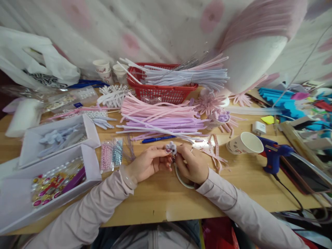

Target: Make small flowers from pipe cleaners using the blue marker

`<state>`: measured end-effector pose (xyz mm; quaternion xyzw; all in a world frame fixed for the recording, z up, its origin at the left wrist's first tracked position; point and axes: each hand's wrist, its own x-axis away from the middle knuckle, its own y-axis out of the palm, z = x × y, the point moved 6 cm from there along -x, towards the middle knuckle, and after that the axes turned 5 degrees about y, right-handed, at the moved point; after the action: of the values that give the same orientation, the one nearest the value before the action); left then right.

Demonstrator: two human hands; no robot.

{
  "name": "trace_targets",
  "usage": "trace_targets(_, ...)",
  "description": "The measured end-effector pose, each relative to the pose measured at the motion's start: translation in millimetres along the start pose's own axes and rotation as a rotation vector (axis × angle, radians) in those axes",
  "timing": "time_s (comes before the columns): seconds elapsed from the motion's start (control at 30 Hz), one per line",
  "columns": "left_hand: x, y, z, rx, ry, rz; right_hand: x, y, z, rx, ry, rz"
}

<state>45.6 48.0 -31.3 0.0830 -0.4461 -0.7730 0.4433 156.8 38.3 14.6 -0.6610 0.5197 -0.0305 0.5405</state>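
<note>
A small pale lilac fuzzy flower (171, 147) with a dark spot at its centre is held up over the table's middle. My left hand (150, 162) pinches it from the left between thumb and fingertips. From the right, my right hand (193, 164) is closed with its fingertips against the flower and the part just below it. A pale curved band (181, 180), perhaps a headband, hangs under the flower and passes beneath my right hand. My fingers hide where the band and the flower meet.
Behind my hands lie purple pipe cleaners (166, 125), pink ones (158, 108) and a red basket (166, 92). A paper cup (245, 143) and blue glue gun (273, 154) stand right. Left are bead packets (111, 155) and white boxes (90, 162). Pink ribbon (214, 150) lies nearby.
</note>
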Motion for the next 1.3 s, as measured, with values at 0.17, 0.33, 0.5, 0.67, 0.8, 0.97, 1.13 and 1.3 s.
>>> trace_targets(0.17,-0.9,2.4,6.8,-0.143,0.055,-0.017,-2.0,-5.3,-1.1,-0.111,0.092,0.029)
trace_targets(0.33,-1.4,2.2,2.7,-0.131,0.022,-0.029,-4.4,-3.8,5.0,-0.209,0.127,-0.004)
trace_targets(0.5,-1.5,2.4,-6.9,-0.008,-0.054,-0.059,-1.5,1.9,11.3,-0.068,0.065,-0.024)
trace_targets(0.67,-1.3,2.5,-1.7,-0.039,-0.035,-0.08,-2.5,3.9,12.1,-0.216,0.161,-0.101)
trace_targets(0.8,0.5,3.1,9.8,-0.234,0.032,-0.104,-0.8,15.6,16.7,-0.757,0.399,-0.246)
trace_targets(0.97,2.4,3.1,15.2,-0.361,0.075,-0.088,-2.5,16.3,12.2,-0.781,0.345,-0.276)
trace_targets(1.13,2.2,-1.2,14.6,-0.313,0.157,0.034,-6.8,4.2,9.7,-0.439,0.219,-0.201)
trace_targets(1.3,0.1,-4.2,13.9,-0.36,0.17,0.036,-7.8,11.2,13.3,-0.7,0.42,-0.305)
